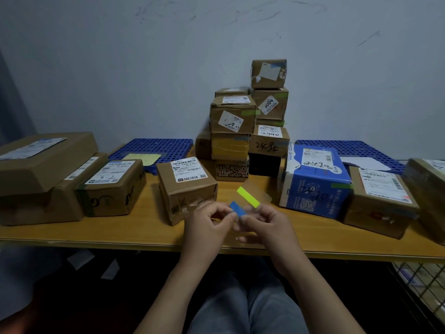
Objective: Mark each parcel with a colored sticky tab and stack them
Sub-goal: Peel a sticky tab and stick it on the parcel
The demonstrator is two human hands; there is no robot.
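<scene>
Parcels fill the tabletop: a tall stack stands at the far middle against the wall, and loose ones lie to both sides. We hold both hands over the near edge. Our left hand pinches the left end of a blue tab between thumb and forefinger. Our right hand, fingers curled, grips a clear sheet from which a yellow tab slants up and to the far left. Just left of the hands sits a brown parcel with a white label on top. A blue parcel stands to the right, touching another brown one. Blue perforated trays lie at the far side.
</scene>
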